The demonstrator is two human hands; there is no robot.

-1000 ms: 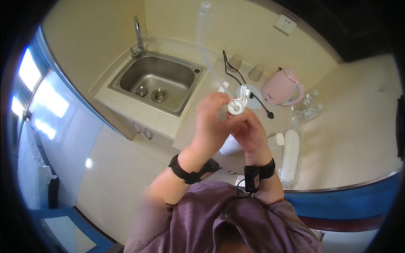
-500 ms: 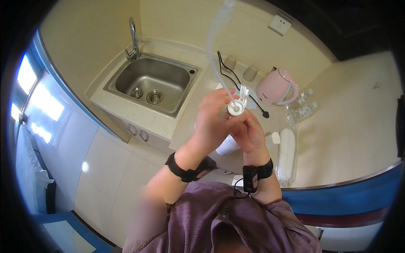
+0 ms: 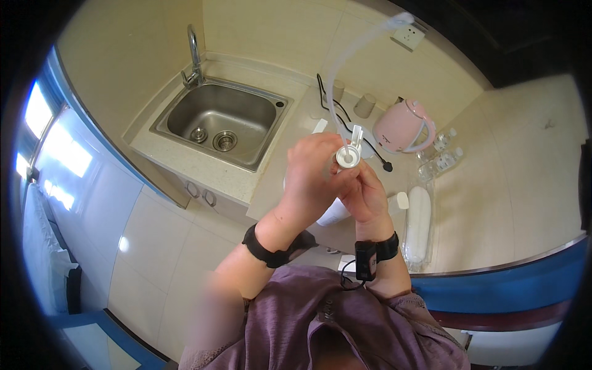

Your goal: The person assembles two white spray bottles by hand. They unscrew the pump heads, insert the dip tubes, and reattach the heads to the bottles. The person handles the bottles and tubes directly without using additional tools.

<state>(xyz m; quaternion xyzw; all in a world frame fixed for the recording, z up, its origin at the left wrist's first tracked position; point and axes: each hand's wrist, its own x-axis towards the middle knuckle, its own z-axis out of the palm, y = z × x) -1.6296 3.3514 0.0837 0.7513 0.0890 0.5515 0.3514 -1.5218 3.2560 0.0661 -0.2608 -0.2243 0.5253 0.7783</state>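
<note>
In front of me is a white spray head [image 3: 349, 158] with a round collar facing up and a small lever at its far side. A long translucent tube [image 3: 333, 68] rises out of the collar and curves toward the wall. My left hand [image 3: 313, 169] is closed around the collar's left side, its fingers curled. From the right and below, my right hand [image 3: 365, 196] grips the same piece between thumb and fingers. A white container [image 3: 333, 213] stands under my hands, partly hidden by them.
A steel sink [image 3: 222, 117] with a tap [image 3: 195, 58] is at left. Beyond my hands are a pink kettle [image 3: 404, 126], a black power cord [image 3: 370, 145] and cups [image 3: 364, 106]. Clear bottles [image 3: 446, 161] and a wrapped long white item [image 3: 419, 225] lie at right.
The tube's free end has swung to the right, toward the wall socket. The spray head has shifted slightly right, with both hands still on it.
</note>
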